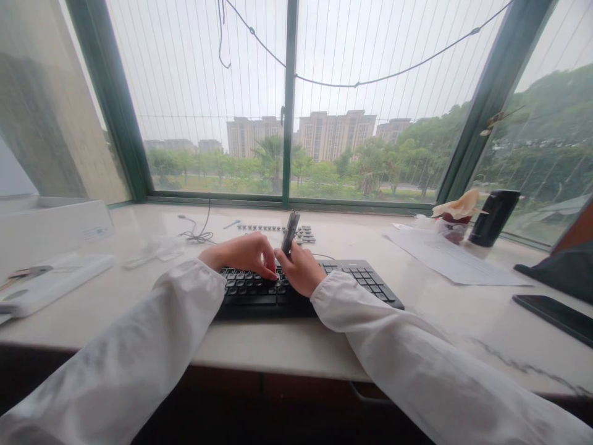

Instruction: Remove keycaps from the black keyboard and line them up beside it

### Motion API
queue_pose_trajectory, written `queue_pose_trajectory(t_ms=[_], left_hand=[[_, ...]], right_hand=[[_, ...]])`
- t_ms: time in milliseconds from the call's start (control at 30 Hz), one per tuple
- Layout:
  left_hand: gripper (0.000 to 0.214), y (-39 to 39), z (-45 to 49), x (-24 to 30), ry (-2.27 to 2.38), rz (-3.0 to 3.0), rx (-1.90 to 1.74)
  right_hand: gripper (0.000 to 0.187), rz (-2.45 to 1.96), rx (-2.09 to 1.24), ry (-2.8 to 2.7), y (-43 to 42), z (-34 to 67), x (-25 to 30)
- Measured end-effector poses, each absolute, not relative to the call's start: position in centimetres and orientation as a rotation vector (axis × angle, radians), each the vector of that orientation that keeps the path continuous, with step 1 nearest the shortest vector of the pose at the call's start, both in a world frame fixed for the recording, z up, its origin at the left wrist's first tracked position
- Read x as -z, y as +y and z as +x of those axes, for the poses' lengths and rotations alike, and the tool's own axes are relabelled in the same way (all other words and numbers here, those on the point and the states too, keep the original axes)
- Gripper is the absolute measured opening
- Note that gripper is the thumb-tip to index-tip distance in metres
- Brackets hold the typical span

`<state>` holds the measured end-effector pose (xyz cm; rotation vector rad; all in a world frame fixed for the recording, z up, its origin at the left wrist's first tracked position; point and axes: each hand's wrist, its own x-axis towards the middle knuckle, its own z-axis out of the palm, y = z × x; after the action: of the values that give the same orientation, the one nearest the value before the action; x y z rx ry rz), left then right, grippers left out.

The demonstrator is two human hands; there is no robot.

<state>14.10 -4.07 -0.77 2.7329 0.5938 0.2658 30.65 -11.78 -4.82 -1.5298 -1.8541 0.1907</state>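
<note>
A black keyboard (365, 281) lies on the pale stone counter (287, 346) in front of me. My left hand (243, 253) rests over its keys with fingertips pinched down on a key near the middle. My right hand (302, 269) is closed round a dark pen-shaped tool (290, 232) that stands upright, its lower end down at the same keys. Both arms wear white sleeves. Behind the keyboard a row of loose keycaps (278, 228) lies on the counter.
A white box (50, 232) and a white tray (50, 284) sit at the left. Thin cables (197, 233) lie by the window. At the right are paper sheets (454, 259), a dark cup (493, 217), a snack bag (456, 213) and a phone (553, 315).
</note>
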Motion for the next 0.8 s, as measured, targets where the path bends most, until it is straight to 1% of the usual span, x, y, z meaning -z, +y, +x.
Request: queue_pose_trajectory(t_ms=[233, 400, 800], left_hand=[[0.028, -4.31, 14.16, 0.42, 0.616, 2.735, -0.226], [0.031, -4.12, 13.97, 0.38, 0.603, 2.71, -0.184], [0.026, -4.39, 13.98, 0.13, 0.575, 2.753, -0.171]], right_hand=[[0.03, -1.501, -0.337, -1.829, -11.75, 30.99, 4.35], [0.031, -1.479, -0.353, -1.893, -11.78, 31.03, 4.3], [0.03, -1.47, -0.333, -1.922, -11.93, 31.12, 4.41]])
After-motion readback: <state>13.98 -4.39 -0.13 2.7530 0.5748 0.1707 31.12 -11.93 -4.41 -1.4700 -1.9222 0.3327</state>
